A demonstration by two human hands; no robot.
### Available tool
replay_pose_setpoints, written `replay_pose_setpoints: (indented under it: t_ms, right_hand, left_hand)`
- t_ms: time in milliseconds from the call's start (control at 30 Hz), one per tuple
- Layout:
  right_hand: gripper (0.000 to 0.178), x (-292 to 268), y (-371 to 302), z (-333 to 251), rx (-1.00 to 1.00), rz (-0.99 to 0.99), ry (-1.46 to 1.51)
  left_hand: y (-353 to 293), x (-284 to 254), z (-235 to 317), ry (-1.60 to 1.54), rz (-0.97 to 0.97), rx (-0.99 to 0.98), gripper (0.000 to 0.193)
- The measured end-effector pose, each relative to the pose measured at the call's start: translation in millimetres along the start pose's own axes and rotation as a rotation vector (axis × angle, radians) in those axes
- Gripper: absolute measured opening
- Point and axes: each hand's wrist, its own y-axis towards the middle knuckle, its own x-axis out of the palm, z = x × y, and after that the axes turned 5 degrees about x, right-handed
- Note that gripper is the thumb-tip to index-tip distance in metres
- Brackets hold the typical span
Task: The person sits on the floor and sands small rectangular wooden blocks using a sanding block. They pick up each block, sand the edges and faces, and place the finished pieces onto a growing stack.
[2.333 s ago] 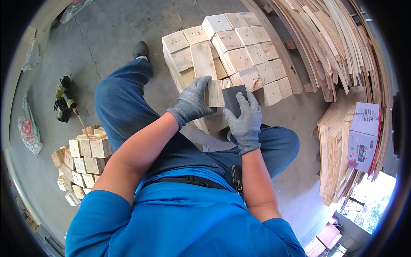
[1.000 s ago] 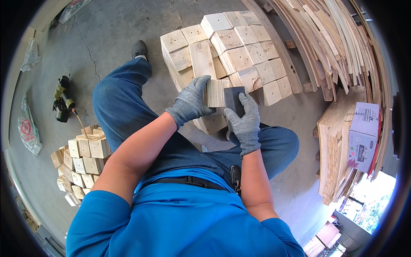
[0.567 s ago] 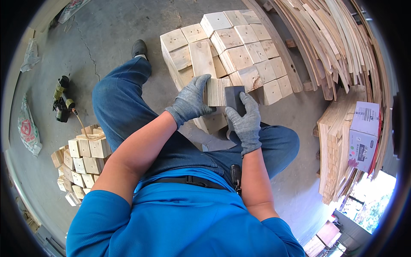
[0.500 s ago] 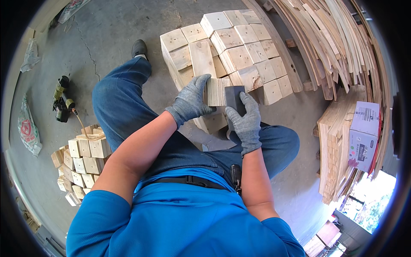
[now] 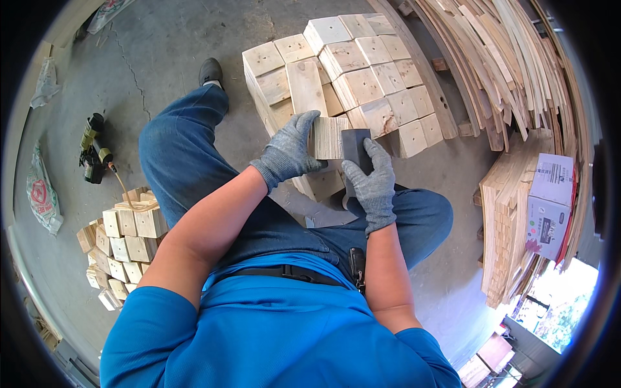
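Both of my hands wear grey knit gloves and meet above the stack's near side. My left hand (image 5: 290, 147) is closed on a layered wooden block (image 5: 328, 138), gripping its left side. In my right hand (image 5: 375, 179) is a dark grey sanding block (image 5: 356, 150), held upright with the thumb on its near face and the fingers round its right edge. The sanding block rests against the wooden block's right edge. Just beyond lies a large stack of wooden blocks (image 5: 362, 89), with one longer piece (image 5: 305, 87) lying on top.
A smaller pile of wooden blocks (image 5: 132, 242) sits by my left leg. A nail gun (image 5: 95, 149) with a hose lies on the concrete floor farther left. Long wooden strips (image 5: 498, 64) line the right side, near a carton (image 5: 551, 207) on stacked boards.
The sanding block and my right hand have shifted very slightly to the right. My left hand and the wooden block have barely moved.
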Motion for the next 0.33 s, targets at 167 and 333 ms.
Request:
replay_pose_setpoints:
  t_ms: [167,333]
  right_hand:
    - [0.072,-0.8,0.0,1.2,0.016,-0.006,0.037]
    - [0.073,-1.6,-0.1,0.0,0.099,-0.042,0.169]
  left_hand:
    - [0.3,-1.3,0.7,0.022,-0.01,0.015,0.118]
    - [-0.9,-2.4,2.2,0.018,-0.008,0.012,0.117]
